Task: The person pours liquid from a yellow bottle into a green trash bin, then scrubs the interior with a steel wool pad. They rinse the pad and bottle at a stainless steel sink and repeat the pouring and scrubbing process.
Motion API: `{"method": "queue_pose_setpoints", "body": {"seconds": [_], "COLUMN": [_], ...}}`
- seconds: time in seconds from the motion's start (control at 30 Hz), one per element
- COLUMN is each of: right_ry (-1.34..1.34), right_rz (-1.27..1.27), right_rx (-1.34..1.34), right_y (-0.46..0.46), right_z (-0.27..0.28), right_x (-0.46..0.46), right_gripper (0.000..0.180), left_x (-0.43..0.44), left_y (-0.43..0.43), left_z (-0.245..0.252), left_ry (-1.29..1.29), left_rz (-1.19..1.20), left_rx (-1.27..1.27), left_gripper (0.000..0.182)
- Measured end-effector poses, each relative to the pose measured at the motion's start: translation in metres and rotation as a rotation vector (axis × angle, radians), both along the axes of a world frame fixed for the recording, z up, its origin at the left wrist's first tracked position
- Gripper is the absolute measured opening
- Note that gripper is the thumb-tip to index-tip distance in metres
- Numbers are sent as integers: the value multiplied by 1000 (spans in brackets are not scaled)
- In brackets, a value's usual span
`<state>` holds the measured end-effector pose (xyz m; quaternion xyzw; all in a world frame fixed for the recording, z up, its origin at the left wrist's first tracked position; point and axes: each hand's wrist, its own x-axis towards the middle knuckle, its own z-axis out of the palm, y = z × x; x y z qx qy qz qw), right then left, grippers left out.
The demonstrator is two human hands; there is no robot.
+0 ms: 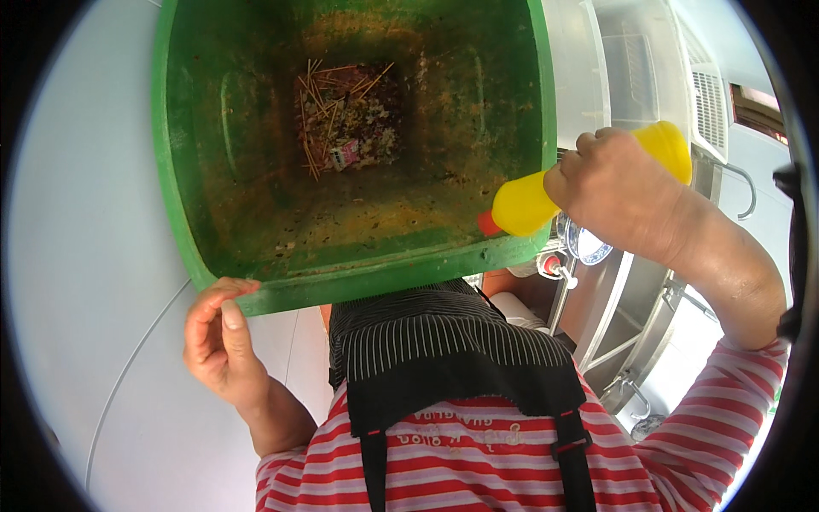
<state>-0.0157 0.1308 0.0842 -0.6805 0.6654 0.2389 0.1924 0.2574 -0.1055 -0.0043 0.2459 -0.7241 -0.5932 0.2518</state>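
Before me stands a deep green plastic bin [358,285], stained brown inside. At its bottom lie thin wooden skewers [313,89], food scraps [368,125] and a small pink-and-white wrapper [345,155]. My right hand [617,185] grips a yellow plastic bottle [521,201] with a red cap [489,223]. The bottle is tilted, its capped end low over the bin's near right rim. Whether anything comes out of it cannot be seen. My left hand [221,339] is at the near left corner of the rim, fingers curled and holding nothing; fingertip contact with the rim is unclear.
White containers [576,77] stand at the right beyond the bin. Blue-and-white patterned dishes [585,243], a red-and-white valve [555,264] and a metal frame [614,345] are below my right arm. A pale wall [96,224] runs along the left.
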Motion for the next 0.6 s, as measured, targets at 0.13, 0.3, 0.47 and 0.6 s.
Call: {"method": "queue_pose_setpoints", "body": {"seconds": [0.13,0.3,0.47,0.6], "right_ry": [7,27,-4,-36], "right_rz": [-40,-32,-14,-5], "right_rx": [-12,-68,-194,-224], "right_y": [0,-5,-22,-36], "right_z": [-3,-10,-21,-27], "right_x": [3,8,13,19], "right_gripper": [7,8,9,9], "left_x": [0,2,4,7], "left_y": [0,1,-1,-1], "left_z": [0,1,4,6], "left_ry": [25,54,43,41], "left_rz": [-19,-4,5,13], "left_rx": [-11,21,17,33], "left_gripper": [13,12,12,12]}}
